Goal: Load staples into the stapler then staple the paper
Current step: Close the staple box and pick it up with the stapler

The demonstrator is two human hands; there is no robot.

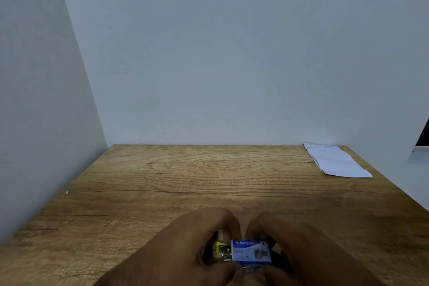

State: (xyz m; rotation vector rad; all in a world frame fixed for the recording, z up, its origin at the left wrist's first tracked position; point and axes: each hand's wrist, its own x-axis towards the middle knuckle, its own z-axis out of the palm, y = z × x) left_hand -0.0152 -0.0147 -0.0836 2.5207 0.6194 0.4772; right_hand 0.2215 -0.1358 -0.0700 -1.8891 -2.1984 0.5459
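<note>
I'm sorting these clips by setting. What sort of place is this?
Probably a desk in a plain room corner: a wood-grain tabletop set against bare pale walls, folded paper at its far right, and a blue staple box between both hands.

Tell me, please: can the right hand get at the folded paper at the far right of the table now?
Probably not at once: the right hand is busy holding the staple box. The table between it and the paper is bare.

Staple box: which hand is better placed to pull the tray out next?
Probably the left hand: its fingers sit at the yellow tray end, while the right hand grips the staple box.
</note>
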